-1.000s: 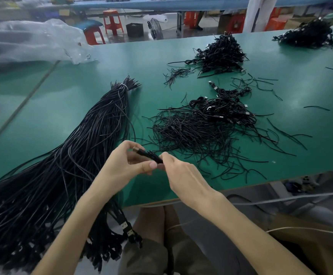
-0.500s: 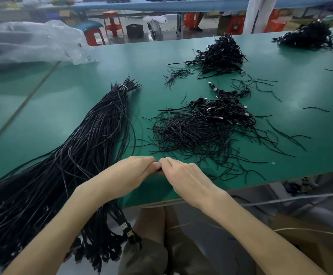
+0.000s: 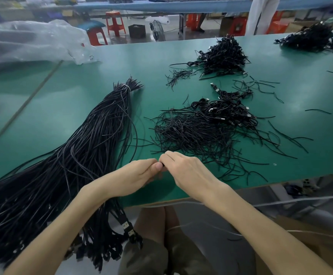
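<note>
The black cable (image 3: 163, 165) showed only as a dark sliver pinched between the two hands, just above the near edge of the desk (image 3: 62, 116); the rest was hidden. Left hand (image 3: 136, 173) and right hand (image 3: 185, 171) met tip to tip, fingers (image 3: 169, 155) curled close on the piece, none spread. Judged step: binding or twisting a short tie round one cable. The next move probably calls for a firm turn of the fingertips without losing the pinch, then a release onto the tied cables. Just left lay a long bundle (image 3: 94, 147), banded at its far end, its plugs hanging over the desk edge. Just beyond the hands lay a loose heap of thin ties (image 3: 191, 133), with coiled cables (image 3: 227, 110) at its far side and a second pile (image 3: 225, 54) farther back. Containers: one clear plastic bag (image 3: 28, 40) at far left, lying slack; contents too blurred to tell.
</note>
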`<action>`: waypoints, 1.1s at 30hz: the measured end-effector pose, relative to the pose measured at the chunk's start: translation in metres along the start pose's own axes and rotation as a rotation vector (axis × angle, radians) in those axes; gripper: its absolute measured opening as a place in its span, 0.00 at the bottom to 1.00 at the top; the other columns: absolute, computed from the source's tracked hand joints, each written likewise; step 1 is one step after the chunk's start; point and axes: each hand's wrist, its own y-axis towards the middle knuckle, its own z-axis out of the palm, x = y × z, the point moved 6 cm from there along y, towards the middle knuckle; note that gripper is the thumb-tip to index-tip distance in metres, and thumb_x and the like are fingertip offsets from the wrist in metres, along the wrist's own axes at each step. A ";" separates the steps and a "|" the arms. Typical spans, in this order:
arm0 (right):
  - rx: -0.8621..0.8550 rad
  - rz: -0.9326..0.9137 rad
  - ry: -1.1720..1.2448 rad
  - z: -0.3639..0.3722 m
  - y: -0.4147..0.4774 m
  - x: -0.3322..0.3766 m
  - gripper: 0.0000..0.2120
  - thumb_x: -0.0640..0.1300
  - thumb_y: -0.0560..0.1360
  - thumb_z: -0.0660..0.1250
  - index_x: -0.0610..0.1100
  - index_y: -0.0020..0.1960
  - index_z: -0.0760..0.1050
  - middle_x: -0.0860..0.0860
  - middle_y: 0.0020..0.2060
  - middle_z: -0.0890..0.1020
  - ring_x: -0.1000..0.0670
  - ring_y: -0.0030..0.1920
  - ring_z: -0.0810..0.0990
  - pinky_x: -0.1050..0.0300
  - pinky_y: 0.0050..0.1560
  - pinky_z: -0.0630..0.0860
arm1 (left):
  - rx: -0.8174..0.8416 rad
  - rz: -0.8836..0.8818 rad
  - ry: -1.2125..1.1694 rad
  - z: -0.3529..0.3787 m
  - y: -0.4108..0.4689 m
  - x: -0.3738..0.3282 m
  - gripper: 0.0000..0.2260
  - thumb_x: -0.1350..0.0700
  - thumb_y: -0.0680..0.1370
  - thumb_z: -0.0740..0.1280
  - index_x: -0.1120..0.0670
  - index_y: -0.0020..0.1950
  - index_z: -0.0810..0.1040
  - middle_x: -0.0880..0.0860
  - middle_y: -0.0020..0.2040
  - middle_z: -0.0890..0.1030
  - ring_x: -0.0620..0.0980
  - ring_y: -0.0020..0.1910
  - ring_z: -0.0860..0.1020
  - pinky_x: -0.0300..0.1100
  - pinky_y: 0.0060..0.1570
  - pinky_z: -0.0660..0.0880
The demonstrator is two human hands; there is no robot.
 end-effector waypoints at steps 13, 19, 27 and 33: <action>-0.354 0.667 0.113 -0.033 0.049 -0.120 0.15 0.50 0.81 0.68 0.41 0.62 0.76 0.44 0.60 0.75 0.42 0.64 0.71 0.46 0.66 0.65 | -0.542 -0.299 -0.593 -0.022 0.023 0.040 0.18 0.49 0.88 0.51 0.54 0.42 0.69 0.44 0.27 0.63 0.45 0.22 0.59 0.37 0.21 0.56; -0.256 0.737 0.091 -0.003 0.052 -0.132 0.07 0.50 0.82 0.67 0.46 0.54 0.79 0.45 0.57 0.78 0.41 0.61 0.72 0.45 0.63 0.64 | -0.467 -0.292 -0.630 -0.021 0.019 0.036 0.18 0.48 0.88 0.51 0.54 0.43 0.69 0.44 0.27 0.63 0.44 0.23 0.57 0.36 0.21 0.55; -0.421 0.708 0.098 -0.026 0.034 -0.129 0.05 0.48 0.80 0.69 0.46 0.50 0.81 0.48 0.53 0.78 0.44 0.59 0.71 0.47 0.62 0.63 | -0.467 -0.291 -0.591 -0.018 0.021 0.034 0.18 0.48 0.88 0.51 0.53 0.43 0.68 0.44 0.28 0.62 0.44 0.24 0.57 0.37 0.23 0.55; -0.625 0.718 0.585 -0.036 0.013 -0.099 0.06 0.47 0.79 0.71 0.46 0.45 0.80 0.52 0.42 0.82 0.53 0.46 0.80 0.55 0.52 0.76 | -0.486 -0.301 -0.557 -0.019 0.026 0.033 0.17 0.48 0.88 0.51 0.53 0.42 0.66 0.46 0.30 0.62 0.45 0.24 0.58 0.37 0.23 0.55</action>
